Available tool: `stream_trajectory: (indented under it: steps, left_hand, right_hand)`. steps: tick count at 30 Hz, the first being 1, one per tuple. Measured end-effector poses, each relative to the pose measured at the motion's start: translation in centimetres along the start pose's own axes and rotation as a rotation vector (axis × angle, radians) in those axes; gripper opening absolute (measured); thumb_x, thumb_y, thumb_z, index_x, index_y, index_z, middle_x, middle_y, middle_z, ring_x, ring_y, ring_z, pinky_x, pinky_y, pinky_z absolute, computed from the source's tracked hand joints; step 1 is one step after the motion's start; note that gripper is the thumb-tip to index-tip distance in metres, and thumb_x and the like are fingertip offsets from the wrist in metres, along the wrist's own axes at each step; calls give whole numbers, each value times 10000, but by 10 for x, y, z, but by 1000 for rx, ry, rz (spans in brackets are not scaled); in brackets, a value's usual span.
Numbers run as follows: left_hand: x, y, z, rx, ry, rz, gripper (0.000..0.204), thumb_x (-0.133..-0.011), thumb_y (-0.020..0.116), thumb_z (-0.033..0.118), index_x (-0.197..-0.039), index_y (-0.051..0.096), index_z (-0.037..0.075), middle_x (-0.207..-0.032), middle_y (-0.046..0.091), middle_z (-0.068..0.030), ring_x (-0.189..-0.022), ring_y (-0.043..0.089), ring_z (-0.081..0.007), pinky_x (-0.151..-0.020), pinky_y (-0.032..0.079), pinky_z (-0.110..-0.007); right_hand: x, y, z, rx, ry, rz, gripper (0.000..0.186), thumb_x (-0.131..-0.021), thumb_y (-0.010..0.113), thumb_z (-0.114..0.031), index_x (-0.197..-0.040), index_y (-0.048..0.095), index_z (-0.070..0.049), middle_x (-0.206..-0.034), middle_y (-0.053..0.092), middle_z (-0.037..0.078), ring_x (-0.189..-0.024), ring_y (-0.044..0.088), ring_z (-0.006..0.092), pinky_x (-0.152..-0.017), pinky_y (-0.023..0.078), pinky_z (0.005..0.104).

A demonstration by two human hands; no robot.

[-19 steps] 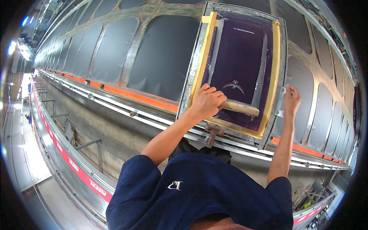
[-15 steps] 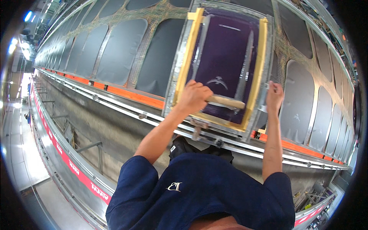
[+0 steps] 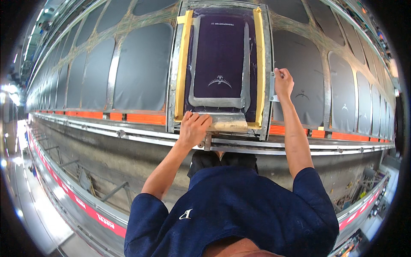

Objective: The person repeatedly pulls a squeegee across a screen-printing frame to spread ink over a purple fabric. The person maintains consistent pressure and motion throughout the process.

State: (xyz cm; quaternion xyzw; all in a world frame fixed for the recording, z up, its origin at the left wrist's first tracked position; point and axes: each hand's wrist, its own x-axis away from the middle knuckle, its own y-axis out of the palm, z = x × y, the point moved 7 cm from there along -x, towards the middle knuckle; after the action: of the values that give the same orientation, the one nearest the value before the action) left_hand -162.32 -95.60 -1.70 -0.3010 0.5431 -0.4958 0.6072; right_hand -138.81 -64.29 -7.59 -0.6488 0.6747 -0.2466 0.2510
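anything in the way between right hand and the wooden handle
Yes: the frame's right rail and the yellow tape inside it lie between the right hand and the wooden handle; the left hand holds it directly.

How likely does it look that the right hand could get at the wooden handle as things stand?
Likely yes: the wooden handle extends uncovered to the right of the left hand; only the right rim of the frame and a yellow strip seem to lie between it and the right hand.
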Motion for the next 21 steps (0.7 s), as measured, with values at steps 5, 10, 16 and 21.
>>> stream_trajectory:
  steps: [5,10,16,21]
  left_hand:
    - [-42,16,-38,-15,36,7,214,-718,697,73,-928,679,109,-977,689,24,-783,587,-172,-774,411,-363]
    - [-151,51,-128,-35,21,-32,404,-647,720,-22,-1019,728,135,-1072,736,16,-845,641,-182,-834,436,-366]
    - [-313,87,-231,-22,56,-42,298,-696,845,140,-975,740,136,-954,752,-44,-848,698,-256,-832,479,-428]
    - [-386,83,-270,68,-181,-357,339,-736,877,324,-1020,787,162,-863,754,-114,-826,715,-337,-769,535,-458]
  right_hand:
    - [-3,7,4,124,2,-62,322,-956,658,-365,-998,696,-49,-861,724,180,-836,694,404,-761,523,436]
    - [-29,7,-26,406,-88,-239,339,-935,689,-397,-1072,722,-89,-1115,730,159,-1066,668,357,-916,511,466]
    - [-125,77,-173,26,-634,-397,505,-910,717,-468,-1207,687,-61,-1186,708,170,-1148,644,350,-976,500,466]
    - [-189,150,-224,346,-709,-688,493,-822,808,-403,-1149,710,-48,-959,730,171,-920,713,331,-818,543,424]
